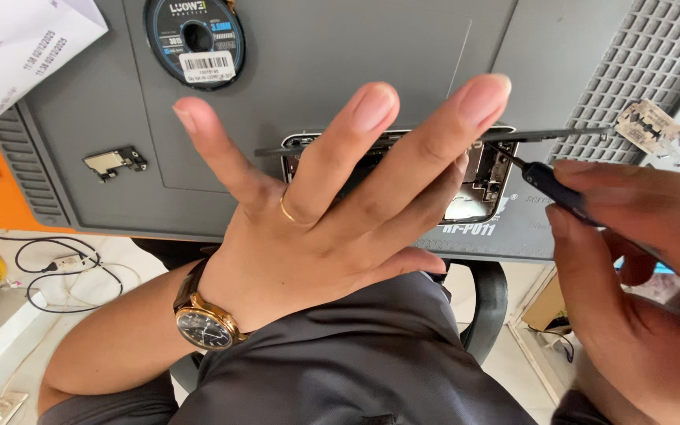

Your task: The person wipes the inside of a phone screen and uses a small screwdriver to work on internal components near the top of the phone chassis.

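An opened phone (pixel 478 177) is being steadied beneath the spread left hand (pixel 332 205), while a screwdriver (pixel 548 185) is being pinched by the right hand (pixel 639 275).

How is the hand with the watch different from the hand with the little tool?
The left hand is spread flat, fingers splayed over the opened phone; the right hand is curled around a dark screwdriver. The left hand wears a ring and a wristwatch; none shows on the right hand. The left hand is fully seen; the right hand is cut off by the picture's edge. Both work at the phone.
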